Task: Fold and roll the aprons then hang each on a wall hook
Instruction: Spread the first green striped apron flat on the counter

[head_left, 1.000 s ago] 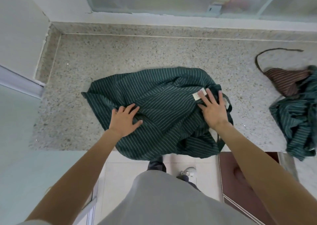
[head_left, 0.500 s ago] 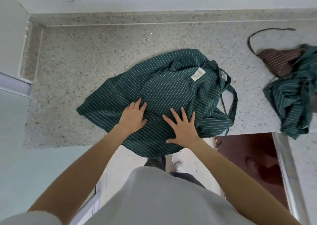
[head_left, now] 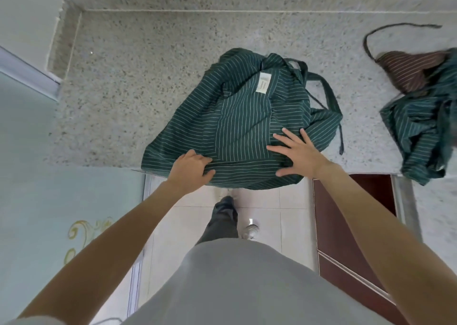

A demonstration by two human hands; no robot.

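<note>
A dark green striped apron (head_left: pixel 242 116) lies bunched on the speckled stone counter (head_left: pixel 138 77), its near hem hanging a little over the front edge. A white label (head_left: pixel 263 83) shows near its far side, and its straps (head_left: pixel 330 97) trail off to the right. My left hand (head_left: pixel 190 170) is at the near left hem, fingers curled and thumb closed on a fold of the fabric. My right hand (head_left: pixel 296 156) lies flat on the near right part of the apron with its fingers spread.
At the counter's right end lie a brown striped apron (head_left: pixel 415 69) with a long dark strap and a second crumpled green striped apron (head_left: pixel 420 131). A raised stone ledge runs along the back. Below are a tiled floor, my legs and a dark red cabinet door (head_left: pixel 346 213).
The apron's left side has been folded in, making the cloth narrower. My left hand went from flat on the cloth to gripping the near hem. My right hand shifted right, still flat.
</note>
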